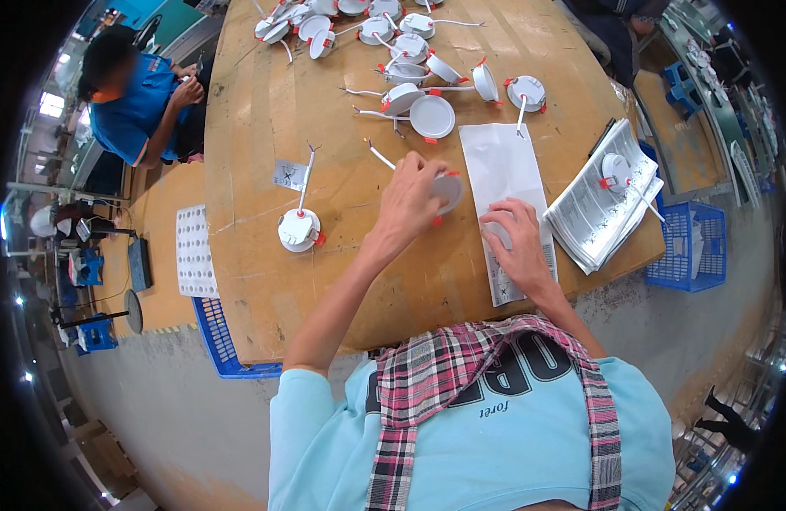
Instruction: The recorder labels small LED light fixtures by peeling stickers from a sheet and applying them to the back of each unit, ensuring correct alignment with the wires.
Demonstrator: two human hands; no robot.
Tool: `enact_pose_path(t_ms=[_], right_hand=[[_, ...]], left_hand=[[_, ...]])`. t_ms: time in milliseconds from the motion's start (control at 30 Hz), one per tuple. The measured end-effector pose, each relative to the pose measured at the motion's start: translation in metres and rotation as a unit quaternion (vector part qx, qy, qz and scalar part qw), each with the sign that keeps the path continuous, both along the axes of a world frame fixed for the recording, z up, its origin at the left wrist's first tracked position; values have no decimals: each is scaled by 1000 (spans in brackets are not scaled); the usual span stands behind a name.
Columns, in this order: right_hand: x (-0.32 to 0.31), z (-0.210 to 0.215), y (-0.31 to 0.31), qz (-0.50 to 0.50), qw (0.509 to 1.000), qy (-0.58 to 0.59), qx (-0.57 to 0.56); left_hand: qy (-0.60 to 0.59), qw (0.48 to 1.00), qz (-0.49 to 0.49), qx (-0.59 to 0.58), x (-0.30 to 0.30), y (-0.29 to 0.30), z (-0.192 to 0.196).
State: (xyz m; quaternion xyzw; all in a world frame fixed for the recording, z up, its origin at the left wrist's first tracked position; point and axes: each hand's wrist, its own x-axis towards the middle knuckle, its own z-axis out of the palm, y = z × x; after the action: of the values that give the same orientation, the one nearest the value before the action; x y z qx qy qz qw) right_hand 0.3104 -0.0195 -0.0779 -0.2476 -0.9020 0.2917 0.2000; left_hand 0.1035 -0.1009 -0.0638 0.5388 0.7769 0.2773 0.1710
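We find the round white light [449, 192] above the table [350, 294], slightly blurred, in the grasp of the left hand [410, 196], whose fingers close on its rim. Taking this light as clock centre, we see a white cable [381, 156] projecting at 10 o'clock. At 4 o'clock, the right hand [516, 243] curls over a pale round piece [496, 232] on a long white sleeve [502, 162]; we cannot tell whether it grips or merely touches it.

Toward 9 o'clock we note a lone light [298, 231] with its cable up, near a silvery label [289, 175]. Toward 3 o'clock lies a stack of printed sheets [585, 226] bearing another light [615, 170]. From 11 to 1 o'clock we record a loose cluster of lights [408, 48]. Off the table, we see blue baskets at 8 [218, 332] and between 3 and 4 [710, 247], and a seated co-worker [133, 111] between 9 and 10.
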Motion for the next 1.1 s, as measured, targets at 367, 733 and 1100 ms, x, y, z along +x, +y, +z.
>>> enact_pose_path(t_ms=[367, 733, 1100], right_hand=[[-78, 2, 15, 71, 829, 55, -551], [-113, -4, 11, 105, 898, 16, -427], [-163, 18, 45, 251, 754, 39, -606]], left_hand=[[-269, 940, -71, 199, -6, -81, -6], [-129, 978, 39, 160, 7, -95, -3], [-115, 988, 36, 94, 11, -94, -22]])
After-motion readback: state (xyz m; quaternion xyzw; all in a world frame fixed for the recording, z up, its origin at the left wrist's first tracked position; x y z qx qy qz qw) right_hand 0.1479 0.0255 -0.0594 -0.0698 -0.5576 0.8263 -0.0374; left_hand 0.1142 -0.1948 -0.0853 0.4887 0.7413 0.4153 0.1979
